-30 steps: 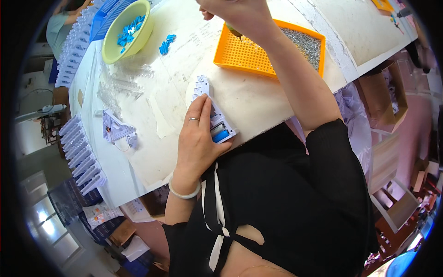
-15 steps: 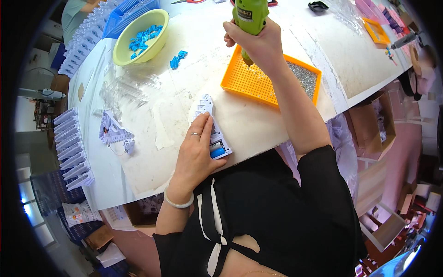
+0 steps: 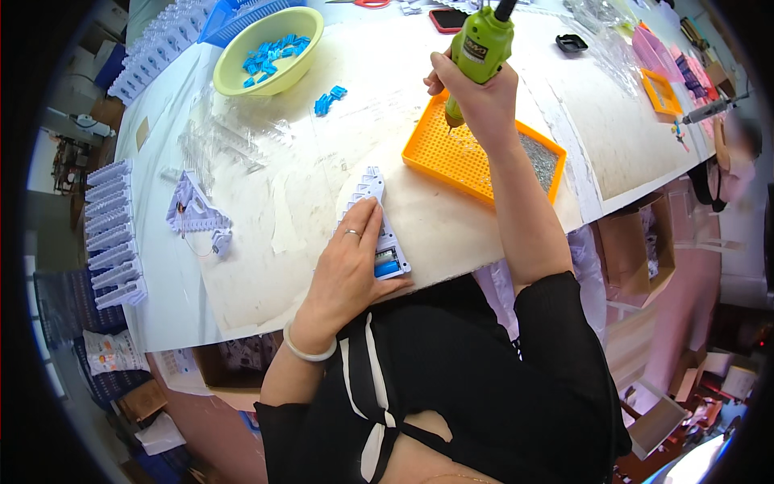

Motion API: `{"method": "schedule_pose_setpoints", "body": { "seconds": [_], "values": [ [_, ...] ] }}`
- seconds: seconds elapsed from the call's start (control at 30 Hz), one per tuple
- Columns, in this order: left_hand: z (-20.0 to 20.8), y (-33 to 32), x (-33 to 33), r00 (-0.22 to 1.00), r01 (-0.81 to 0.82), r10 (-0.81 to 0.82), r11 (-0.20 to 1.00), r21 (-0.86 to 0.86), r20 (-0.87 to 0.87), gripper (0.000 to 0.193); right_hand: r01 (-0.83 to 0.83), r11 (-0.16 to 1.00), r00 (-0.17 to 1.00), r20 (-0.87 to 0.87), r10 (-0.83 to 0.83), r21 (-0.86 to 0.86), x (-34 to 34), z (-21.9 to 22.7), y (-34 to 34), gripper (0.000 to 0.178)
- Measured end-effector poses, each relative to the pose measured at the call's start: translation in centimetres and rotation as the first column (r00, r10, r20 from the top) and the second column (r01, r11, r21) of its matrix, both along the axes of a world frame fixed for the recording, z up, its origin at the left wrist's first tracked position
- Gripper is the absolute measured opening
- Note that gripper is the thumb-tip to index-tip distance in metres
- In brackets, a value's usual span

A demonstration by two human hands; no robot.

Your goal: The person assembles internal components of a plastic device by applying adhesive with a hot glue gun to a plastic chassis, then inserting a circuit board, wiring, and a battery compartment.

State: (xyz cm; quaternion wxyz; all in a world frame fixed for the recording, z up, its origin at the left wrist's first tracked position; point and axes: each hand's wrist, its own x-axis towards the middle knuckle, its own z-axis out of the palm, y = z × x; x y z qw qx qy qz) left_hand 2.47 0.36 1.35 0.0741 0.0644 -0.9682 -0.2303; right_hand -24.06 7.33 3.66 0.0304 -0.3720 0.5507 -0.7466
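Observation:
My left hand (image 3: 348, 262) grips a pale lavender plastic housing (image 3: 390, 242) on the table's near edge, fingers over its left side and thumb at its lower end. A blue cylinder and metal contacts show in the open compartment at that end; part of the housing is hidden under my fingers. My right hand (image 3: 488, 101) is wrapped round a green electric screwdriver (image 3: 481, 48), its bit pointing down over an orange perforated tray (image 3: 435, 149). Small silvery screws (image 3: 540, 161) lie heaped in the tray's right part. Whether the bit touches anything there I cannot tell.
A yellow bowl (image 3: 224, 81) of blue plastic parts stands far left, with a few loose blue parts (image 3: 329, 101) beside it. At left lie a triangular lavender piece with wires (image 3: 193, 206) and a row of lavender parts (image 3: 113, 234). Cardboard boxes (image 3: 637, 250) stand below the table.
The whole view has shifted slightly, so the table's things sit a little differently in the picture. Both hands keep their grips, and the screwdriver stays over the tray.

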Motion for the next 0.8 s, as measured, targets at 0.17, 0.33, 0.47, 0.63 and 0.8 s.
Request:
{"method": "schedule_pose_setpoints", "body": {
  "seconds": [0.17,0.33,0.47,0.63,0.8],
  "values": [
    [-0.1,0.1,0.1,0.998,0.005,-0.006,1.0,-0.007,-0.06,0.096,0.047,0.997,0.995,-0.086,-0.042,0.054,0.2,-0.4,0.4,0.01],
    [-1.5,0.2,-0.1,0.993,-0.052,0.044,0.996,-0.069,-0.112,0.063,0.038,0.999,0.998,-0.06,-0.036,0.038,-0.1,-0.3,-0.1,0.01],
    [-1.6,0.5,-0.7,0.971,-0.108,0.091,0.992,-0.068,-0.223,0.033,-0.002,1.0,0.999,-0.044,0.002,0.01,0.8,1.1,0.2,0.008],
    [-2.2,0.3,-0.8,0.926,-0.19,0.201,0.98,0.064,-0.319,0.027,-0.145,0.981,0.988,0.037,0.151,-0.129,5.2,4.8,0.6,0.004],
    [-1.4,0.1,-1.0,0.893,-0.325,0.413,0.866,0.38,-0.179,0.024,-0.336,0.937,0.937,0.07,0.343,-0.098,9.1,5.2,-0.2,0.002]
  ]
}}
